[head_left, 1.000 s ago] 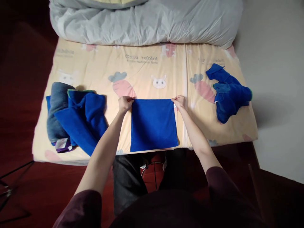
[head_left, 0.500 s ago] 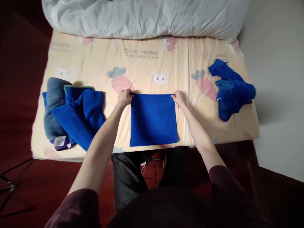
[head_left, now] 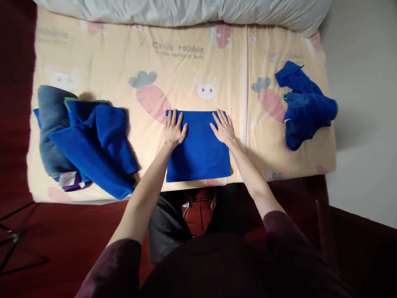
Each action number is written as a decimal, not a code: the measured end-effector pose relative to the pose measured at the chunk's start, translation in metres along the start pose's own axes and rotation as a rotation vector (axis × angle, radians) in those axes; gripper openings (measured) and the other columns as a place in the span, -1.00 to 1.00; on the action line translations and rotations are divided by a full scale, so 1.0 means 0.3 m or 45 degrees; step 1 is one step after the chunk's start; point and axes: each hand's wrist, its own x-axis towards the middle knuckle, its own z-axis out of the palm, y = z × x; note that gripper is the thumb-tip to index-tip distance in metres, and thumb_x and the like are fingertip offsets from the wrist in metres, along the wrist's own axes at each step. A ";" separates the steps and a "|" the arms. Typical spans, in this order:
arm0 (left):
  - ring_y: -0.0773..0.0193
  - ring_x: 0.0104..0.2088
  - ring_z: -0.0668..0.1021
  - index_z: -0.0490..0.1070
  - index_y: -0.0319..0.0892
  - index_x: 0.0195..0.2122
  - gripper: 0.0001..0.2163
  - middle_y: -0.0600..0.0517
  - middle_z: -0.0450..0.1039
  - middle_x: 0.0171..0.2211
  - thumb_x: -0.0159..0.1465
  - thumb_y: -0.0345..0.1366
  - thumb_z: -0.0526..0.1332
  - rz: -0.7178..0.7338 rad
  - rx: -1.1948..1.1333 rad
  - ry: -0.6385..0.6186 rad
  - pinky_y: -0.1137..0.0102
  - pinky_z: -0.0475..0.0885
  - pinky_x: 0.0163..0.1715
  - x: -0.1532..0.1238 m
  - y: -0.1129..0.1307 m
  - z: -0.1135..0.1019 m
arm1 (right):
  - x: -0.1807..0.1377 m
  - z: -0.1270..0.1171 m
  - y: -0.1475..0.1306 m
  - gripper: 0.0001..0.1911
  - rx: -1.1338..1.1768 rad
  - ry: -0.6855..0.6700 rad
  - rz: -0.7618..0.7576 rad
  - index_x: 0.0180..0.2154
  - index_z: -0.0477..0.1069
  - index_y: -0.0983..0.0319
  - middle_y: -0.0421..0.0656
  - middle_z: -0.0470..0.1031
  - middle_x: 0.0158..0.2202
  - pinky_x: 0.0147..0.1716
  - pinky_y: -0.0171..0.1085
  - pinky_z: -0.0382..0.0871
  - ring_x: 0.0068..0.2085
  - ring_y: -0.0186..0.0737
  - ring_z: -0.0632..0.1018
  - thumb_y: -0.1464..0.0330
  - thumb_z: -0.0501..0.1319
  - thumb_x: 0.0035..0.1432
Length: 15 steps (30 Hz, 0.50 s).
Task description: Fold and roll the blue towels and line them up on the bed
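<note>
A blue cloth (head_left: 198, 153) lies flat as a near-square on the bed's front part, its near edge close to the mattress edge. My left hand (head_left: 175, 128) rests palm down on its far left corner, fingers spread. On the far right corner my right hand (head_left: 223, 127) lies flat in the same way, fingers apart. Both hands press on the cloth without gripping it. Whether the cloth is in one layer or folded, I cannot tell for sure.
Left on the patterned bed sheet (head_left: 108, 62) is a loose pile of blue cloths (head_left: 89, 153) with a grey-blue rolled cloth (head_left: 49, 132). A crumpled blue cloth bundle (head_left: 307, 111) lies at the right. A white quilt (head_left: 186, 10) lines the back; a pale wall (head_left: 366, 124) stands right.
Both hands have let go of the cloth's far corners and now lie open and flat on it. The camera view has shifted slightly, with the bed appearing higher.
</note>
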 end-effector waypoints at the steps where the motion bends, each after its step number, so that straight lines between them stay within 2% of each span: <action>1: -0.10 0.54 -0.14 0.17 -0.25 0.46 -0.34 -0.16 -0.07 0.53 0.43 0.01 0.07 -0.024 -0.005 0.019 -0.07 -0.28 0.50 0.013 0.005 0.001 | 0.021 -0.003 0.004 -0.24 -0.006 0.021 0.042 0.52 -0.07 0.24 -0.07 -0.13 0.56 0.52 0.22 -0.35 0.56 0.09 -0.15 0.09 0.05 0.47; 4: -0.09 0.55 -0.18 0.17 -0.28 0.46 -0.33 -0.16 -0.11 0.54 0.42 0.02 0.07 -0.044 -0.026 0.038 -0.04 -0.30 0.50 -0.023 0.060 0.014 | 0.005 0.010 -0.069 -0.19 0.019 0.059 0.062 0.53 -0.11 0.27 -0.02 -0.15 0.56 0.49 0.32 -0.40 0.56 0.18 -0.19 0.09 0.09 0.44; 8: -0.05 0.55 -0.15 0.14 -0.20 0.48 -0.35 -0.09 -0.15 0.55 0.43 -0.03 0.06 0.064 -0.035 -0.095 -0.02 -0.29 0.51 -0.235 0.112 0.023 | -0.192 0.057 -0.195 -0.25 0.056 -0.043 -0.097 0.53 -0.10 0.23 -0.09 -0.16 0.57 0.52 0.20 -0.36 0.56 0.06 -0.20 0.15 0.05 0.47; 11: -0.02 0.55 -0.13 0.09 -0.15 0.50 -0.37 -0.05 -0.18 0.55 0.45 -0.06 0.02 0.020 0.013 -0.078 -0.01 -0.28 0.52 -0.388 0.085 -0.011 | -0.306 0.056 -0.185 -0.31 0.045 -0.053 -0.077 0.52 -0.06 0.22 -0.12 -0.12 0.56 0.54 0.07 -0.33 0.56 -0.06 -0.14 0.16 -0.03 0.50; 15: -0.03 0.55 -0.16 0.09 -0.29 0.49 -0.35 -0.17 -0.20 0.54 0.45 -0.06 -0.02 -0.074 0.037 0.002 -0.04 -0.30 0.51 -0.479 0.082 -0.050 | -0.331 0.024 -0.176 -0.33 0.028 0.030 0.057 0.50 0.00 0.35 0.01 -0.09 0.55 0.53 0.10 -0.31 0.56 -0.03 -0.08 0.19 -0.07 0.51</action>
